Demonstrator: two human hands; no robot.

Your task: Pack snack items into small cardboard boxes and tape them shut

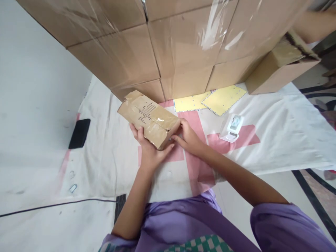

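Note:
A small brown cardboard box (149, 117) with clear tape and dark handwriting on its top lies tilted between my hands, above the cloth-covered table (107, 161). My left hand (149, 148) grips its near long side, fingers along the edge and thumb toward the near right corner. At the right end, my right hand (190, 138) has its fingertips at the box's short face, thumb below and fingers above. Part of that end is hidden by the fingers. Just beyond the box rises a stack of large taped cartons (181, 45).
Two yellow cards (224, 100) lie by the stack. A small white folded card packet (232, 127) sits to the right. A black phone-like object (79, 133) rests at left. An open-topped carton (280, 66) stands at right, with another person's arm (315, 26) beside it.

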